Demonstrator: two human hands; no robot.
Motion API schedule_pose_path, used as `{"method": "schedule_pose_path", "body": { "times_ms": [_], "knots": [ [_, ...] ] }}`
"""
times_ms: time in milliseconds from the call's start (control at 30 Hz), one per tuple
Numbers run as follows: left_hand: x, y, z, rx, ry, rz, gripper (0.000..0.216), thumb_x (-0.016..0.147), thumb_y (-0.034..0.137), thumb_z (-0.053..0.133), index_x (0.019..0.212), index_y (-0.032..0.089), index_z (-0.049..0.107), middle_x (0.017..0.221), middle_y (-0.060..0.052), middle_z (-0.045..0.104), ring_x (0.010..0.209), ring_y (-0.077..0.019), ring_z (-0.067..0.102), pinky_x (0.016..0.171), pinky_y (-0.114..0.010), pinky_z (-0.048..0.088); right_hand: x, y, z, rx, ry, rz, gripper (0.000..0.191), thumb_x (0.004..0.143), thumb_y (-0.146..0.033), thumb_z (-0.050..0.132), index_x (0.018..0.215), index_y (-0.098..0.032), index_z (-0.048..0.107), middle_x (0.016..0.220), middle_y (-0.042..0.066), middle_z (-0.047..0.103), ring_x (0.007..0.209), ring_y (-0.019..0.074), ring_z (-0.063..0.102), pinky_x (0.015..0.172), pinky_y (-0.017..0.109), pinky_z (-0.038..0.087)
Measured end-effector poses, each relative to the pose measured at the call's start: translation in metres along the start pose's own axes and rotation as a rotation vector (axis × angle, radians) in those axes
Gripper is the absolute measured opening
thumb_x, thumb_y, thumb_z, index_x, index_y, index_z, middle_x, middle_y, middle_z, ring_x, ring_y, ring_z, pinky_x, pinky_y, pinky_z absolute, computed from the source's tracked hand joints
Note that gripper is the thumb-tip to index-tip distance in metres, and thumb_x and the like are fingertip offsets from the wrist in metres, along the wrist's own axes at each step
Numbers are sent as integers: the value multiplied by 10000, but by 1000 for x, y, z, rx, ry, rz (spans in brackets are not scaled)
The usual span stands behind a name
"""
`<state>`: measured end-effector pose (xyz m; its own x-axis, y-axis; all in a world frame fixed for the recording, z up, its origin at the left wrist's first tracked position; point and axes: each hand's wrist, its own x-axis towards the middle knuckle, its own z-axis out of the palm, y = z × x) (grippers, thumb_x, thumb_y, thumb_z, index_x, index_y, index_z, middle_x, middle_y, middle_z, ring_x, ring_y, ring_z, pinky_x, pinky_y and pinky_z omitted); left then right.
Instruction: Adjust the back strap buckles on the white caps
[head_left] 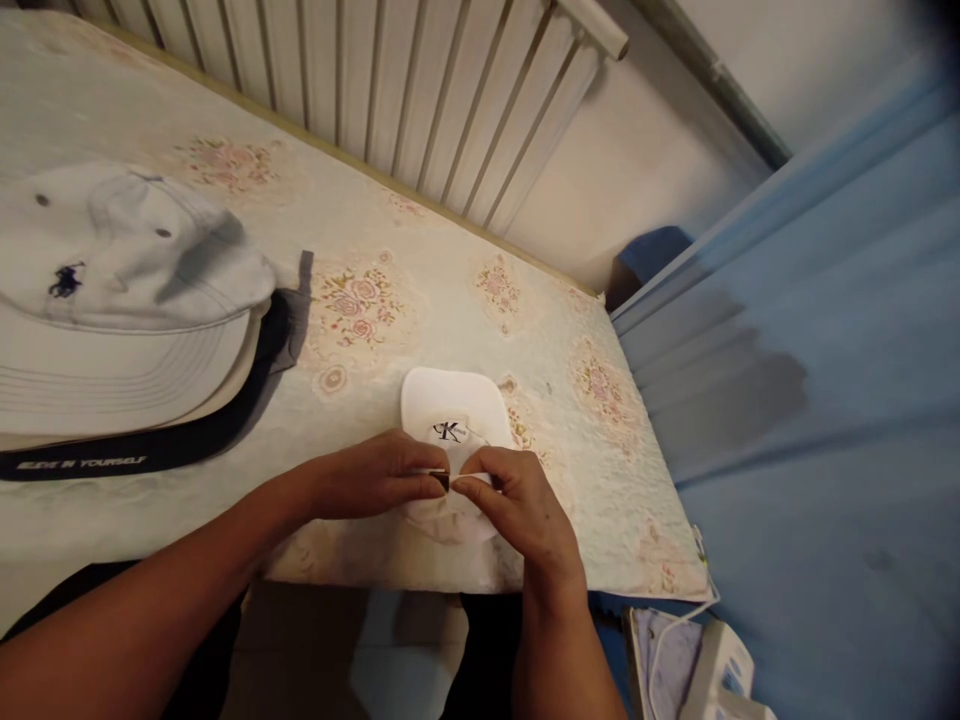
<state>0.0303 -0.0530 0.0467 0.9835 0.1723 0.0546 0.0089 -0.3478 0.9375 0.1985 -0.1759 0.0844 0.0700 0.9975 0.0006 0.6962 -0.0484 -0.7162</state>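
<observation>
A white cap with a small black logo lies near the front edge of a flowered table cover, its brim pointing away from me. My left hand and my right hand meet over the cap's near side. Both are closed in a pinch on a small dark strap piece at the back of the cap. The near part of the cap is hidden under my fingers.
A stack of caps sits at the left: a pale grey one on top, a black brim with white lettering beneath. A white radiator runs behind the table. Blue fabric fills the right; a white device lies at the bottom right.
</observation>
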Motion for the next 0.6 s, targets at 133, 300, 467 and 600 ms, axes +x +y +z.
{"method": "schedule_pose_path", "body": {
  "times_ms": [133,300,467,600],
  "knots": [
    [-3,-5,-5,-35,-35,32,267,884,332,489,681,164,529,597,51,417,578,-102,386,553,-221,292,-4,4,-8,18,-5,-11,191,841,-320,641,697,-198,670,634,-20,607,622,126,532,614,245,369],
    [-6,-9,-12,-104,-40,43,280,875,363,503,686,161,548,610,42,448,596,-108,401,551,-223,297,-4,21,-17,129,5,-6,191,822,-315,629,684,-190,674,637,-5,604,630,140,536,615,252,383],
    [-6,-13,-15,-153,-46,-4,270,866,371,519,710,156,566,629,36,464,604,-109,405,544,-219,290,-3,33,-18,244,-11,69,179,771,-324,671,663,-181,676,598,-18,581,578,122,489,564,237,356],
    [-6,-17,-17,-224,-33,-65,280,863,403,536,750,151,587,659,27,484,615,-111,415,538,-213,287,-5,40,-20,263,-11,105,166,745,-333,695,672,-185,682,594,-25,580,551,113,463,542,234,337]
  ]
}}
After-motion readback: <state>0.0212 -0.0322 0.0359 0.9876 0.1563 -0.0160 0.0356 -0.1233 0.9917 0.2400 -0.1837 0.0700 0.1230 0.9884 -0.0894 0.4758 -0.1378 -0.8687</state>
